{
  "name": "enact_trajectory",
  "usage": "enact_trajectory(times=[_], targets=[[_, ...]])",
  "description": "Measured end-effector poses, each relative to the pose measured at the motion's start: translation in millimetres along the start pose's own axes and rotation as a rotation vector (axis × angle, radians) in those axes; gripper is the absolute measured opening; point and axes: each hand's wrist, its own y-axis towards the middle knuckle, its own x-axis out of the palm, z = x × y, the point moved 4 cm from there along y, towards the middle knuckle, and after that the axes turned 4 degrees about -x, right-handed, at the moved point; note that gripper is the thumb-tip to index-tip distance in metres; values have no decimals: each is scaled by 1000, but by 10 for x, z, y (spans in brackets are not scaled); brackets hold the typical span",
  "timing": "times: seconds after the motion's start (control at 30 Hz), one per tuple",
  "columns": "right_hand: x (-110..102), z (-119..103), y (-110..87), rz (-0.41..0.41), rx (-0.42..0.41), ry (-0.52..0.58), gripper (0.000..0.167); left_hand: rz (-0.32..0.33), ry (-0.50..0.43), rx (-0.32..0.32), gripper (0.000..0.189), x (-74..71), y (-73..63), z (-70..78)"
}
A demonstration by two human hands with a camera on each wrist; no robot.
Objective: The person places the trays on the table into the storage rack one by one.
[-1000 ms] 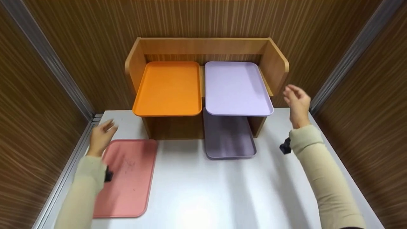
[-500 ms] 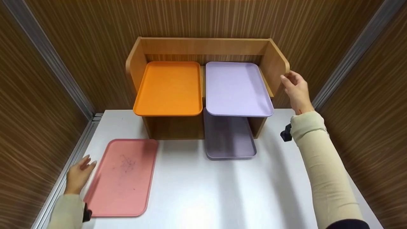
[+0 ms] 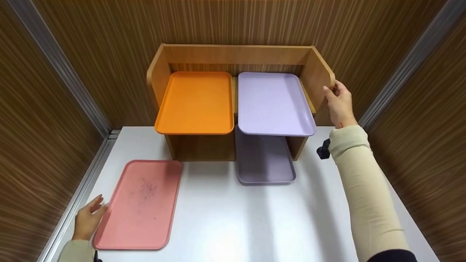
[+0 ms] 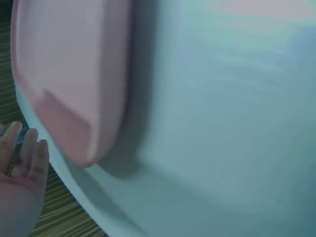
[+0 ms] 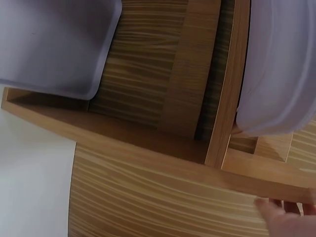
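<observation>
My right hand (image 3: 341, 105) is at the front edge of the right side panel (image 3: 320, 78) of a wooden two-tier shelf (image 3: 236, 54), thumb and fingers pinching it. In the right wrist view, the fingertips (image 5: 264, 203) meet the panel's edge. Down at the front left, my left hand (image 3: 87, 220) is beside a pink tray (image 3: 142, 214) with dark marks, fingers loosely extended and holding nothing. The left wrist view has the hand (image 4: 24, 182) just off the tray's rim (image 4: 54, 136). On the upper shelf lie an orange tray (image 3: 196, 103) and a lilac tray (image 3: 275, 103), side by side.
A greyish-purple tray (image 3: 265, 160) sits in the lower right compartment, its front part jutting onto the white table (image 3: 218, 214). The lower left compartment (image 3: 204, 147) shows bare wood. Wood-grain walls (image 3: 40, 127) with metal posts (image 3: 407, 65) enclose the table.
My right hand has moved up and forward to the shelf's side panel and now holds its edge. My left hand has come back toward me along the pink tray's left side.
</observation>
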Motion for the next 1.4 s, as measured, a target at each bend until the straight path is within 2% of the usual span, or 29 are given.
enact_trajectory(times=[0.13, 0.27, 0.4, 0.57, 0.7, 0.83, 1.07, 1.27, 1.4], targets=[[14, 15, 18, 27, -6, 54, 50, -20, -30, -22, 53, 67, -29, -68], [28, 28, 31, 55, 0, 65, 48, -23, -46, -8, 53, 124, -48, -88], [26, 43, 32, 91, 42, 117, 48, -6, -48, 10, 50, 166, -59, -82], [31, 70, 19, 112, 101, 193, 48, 14, -4, -10, 44, 174, -76, -106], [11, 82, 8, 119, 118, 212, 49, 36, 18, -23, 40, 187, -78, -125], [1, 81, 7, 122, 111, 214, 50, 72, -3, -28, 38, 200, -84, -105], [-3, 96, 18, 120, 97, 252, 49, 42, 26, -15, 40, 215, -72, -92], [-1, 102, 37, 116, 99, 253, 49, 72, 49, -24, 40, 199, -84, -60], [3, 123, 48, 122, 90, 255, 46, 10, 20, -49, 41, 189, -68, -10]])
